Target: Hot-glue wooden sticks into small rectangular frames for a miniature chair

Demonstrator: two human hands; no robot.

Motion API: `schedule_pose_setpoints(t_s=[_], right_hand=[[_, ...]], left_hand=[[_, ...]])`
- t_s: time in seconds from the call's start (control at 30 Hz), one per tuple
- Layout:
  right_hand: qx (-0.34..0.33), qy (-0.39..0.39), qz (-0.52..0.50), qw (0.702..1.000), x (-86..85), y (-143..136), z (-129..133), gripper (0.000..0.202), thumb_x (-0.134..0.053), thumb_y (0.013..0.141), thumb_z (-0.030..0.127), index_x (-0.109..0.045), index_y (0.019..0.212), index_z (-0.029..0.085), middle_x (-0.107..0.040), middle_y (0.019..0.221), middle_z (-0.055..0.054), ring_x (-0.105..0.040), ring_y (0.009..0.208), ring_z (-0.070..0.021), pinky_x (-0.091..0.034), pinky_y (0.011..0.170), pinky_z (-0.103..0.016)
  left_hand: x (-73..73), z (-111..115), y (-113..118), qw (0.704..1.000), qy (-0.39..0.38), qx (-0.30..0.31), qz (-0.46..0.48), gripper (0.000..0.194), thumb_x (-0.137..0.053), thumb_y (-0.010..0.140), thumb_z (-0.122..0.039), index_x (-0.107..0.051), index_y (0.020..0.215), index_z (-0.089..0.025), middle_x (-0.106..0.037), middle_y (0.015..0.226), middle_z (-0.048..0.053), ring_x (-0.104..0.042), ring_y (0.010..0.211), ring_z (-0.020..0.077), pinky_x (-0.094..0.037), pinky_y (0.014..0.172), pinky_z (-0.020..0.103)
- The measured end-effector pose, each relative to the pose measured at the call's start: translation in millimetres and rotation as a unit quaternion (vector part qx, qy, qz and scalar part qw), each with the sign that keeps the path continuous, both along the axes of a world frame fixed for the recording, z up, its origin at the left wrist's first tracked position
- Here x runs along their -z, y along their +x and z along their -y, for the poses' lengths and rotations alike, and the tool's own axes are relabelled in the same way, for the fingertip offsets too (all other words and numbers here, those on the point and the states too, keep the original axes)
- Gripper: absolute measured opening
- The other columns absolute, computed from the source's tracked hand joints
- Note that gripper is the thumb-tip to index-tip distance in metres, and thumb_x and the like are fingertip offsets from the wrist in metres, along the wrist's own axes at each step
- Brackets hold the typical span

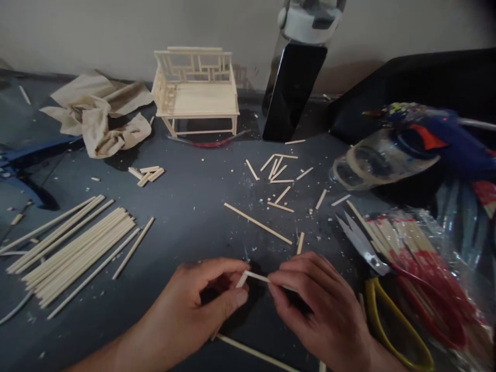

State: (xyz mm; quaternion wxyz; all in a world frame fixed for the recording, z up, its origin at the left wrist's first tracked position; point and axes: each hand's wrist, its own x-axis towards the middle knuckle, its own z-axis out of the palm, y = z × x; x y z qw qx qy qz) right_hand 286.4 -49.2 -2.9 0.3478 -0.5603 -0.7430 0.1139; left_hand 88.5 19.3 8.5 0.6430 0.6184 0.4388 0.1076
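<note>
Tip to tip

My left hand (pixel 211 294) pinches a pale stick (pixel 242 280); my right hand (pixel 318 294) grips a second stick (pixel 258 277), their ends seemingly meeting between them. I'd call this joining, needing steady alignment next. Beyond, a miniature wooden seat (pixel 205 98) stands on the dark surface (pixel 186 227), near the wall (pixel 116 31).

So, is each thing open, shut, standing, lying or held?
Left hand: pinching short stick
Right hand: pinching longer stick
Scissors: lying, blades slightly open
Phone: propped against bottle
Bottle: standing, lid on
Little bench: standing
Sheet: crumpled
Glue gun: unheld
Clear container: can't tell if open
Long sticks: lying bunched
Plastic packet: lying
</note>
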Motion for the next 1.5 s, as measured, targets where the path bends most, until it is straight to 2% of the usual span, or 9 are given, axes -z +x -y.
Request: schedule_pose_setpoints(t_s=[0.27, 0.53, 0.8, 1.0, 1.5], right_hand=[[-0.004, 0.008, 0.013, 1.000, -0.5, 0.1, -2.1, 0.013, -0.064, 0.078, 0.005, -0.063, 0.085, 0.016, -0.066, 0.075, 0.000, -0.059, 0.072, -0.0130, -0.046, 0.071, -0.030], [-0.016, 0.007, 0.036, 0.999, 0.6, 1.6, -2.2, 0.014, -0.062, 0.078, 0.005, -0.063, 0.085, 0.016, -0.066, 0.075, 0.000, -0.060, 0.073, -0.0129, -0.047, 0.072, -0.030], [-0.038, 0.007, 0.047, 0.998, 3.2, 3.6, -2.6, 0.018, -0.061, 0.078, 0.004, -0.061, 0.089, 0.018, -0.067, 0.077, 0.000, -0.060, 0.074, -0.0137, -0.048, 0.072, -0.030], [-0.057, -0.004, 0.048, 0.997, 4.2, 6.7, -1.5, 0.017, -0.060, 0.081, 0.005, -0.060, 0.091, 0.019, -0.067, 0.081, 0.000, -0.059, 0.076, -0.0138, -0.047, 0.075, -0.031], [-0.036, -0.001, 0.056, 0.998, 3.2, 7.0, -3.4, 0.014, -0.062, 0.081, 0.011, -0.061, 0.093, 0.019, -0.068, 0.082, 0.000, -0.060, 0.077, -0.0152, -0.048, 0.073, -0.033]], left_hand=[[7.6, 1.0, -2.2, 0.999, -0.035, -0.006, 0.018, 0.023, -0.063, 0.083, -0.033, -0.069, 0.103, -0.024, -0.072, 0.084, 0.001, -0.067, 0.077, 0.0160, -0.053, 0.070, 0.024], [3.9, -1.9, -0.7, 0.998, -0.060, 0.007, 0.011, 0.020, -0.062, 0.083, -0.034, -0.070, 0.096, -0.021, -0.069, 0.079, 0.001, -0.063, 0.073, 0.0144, -0.051, 0.065, 0.022], [2.2, -3.0, 1.4, 0.997, -0.079, -0.008, 0.013, 0.018, -0.063, 0.082, -0.034, -0.070, 0.091, -0.021, -0.066, 0.076, 0.001, -0.062, 0.071, 0.0146, -0.050, 0.065, 0.024], [1.5, -4.8, 2.1, 0.997, -0.078, -0.004, 0.014, 0.016, -0.063, 0.082, -0.033, -0.070, 0.090, -0.020, -0.066, 0.075, 0.000, -0.062, 0.071, 0.0142, -0.050, 0.065, 0.022], [1.9, -4.1, 1.6, 0.997, -0.073, -0.014, 0.013, 0.018, -0.064, 0.082, -0.033, -0.070, 0.094, -0.021, -0.069, 0.078, 0.001, -0.065, 0.072, 0.0143, -0.051, 0.066, 0.023]])
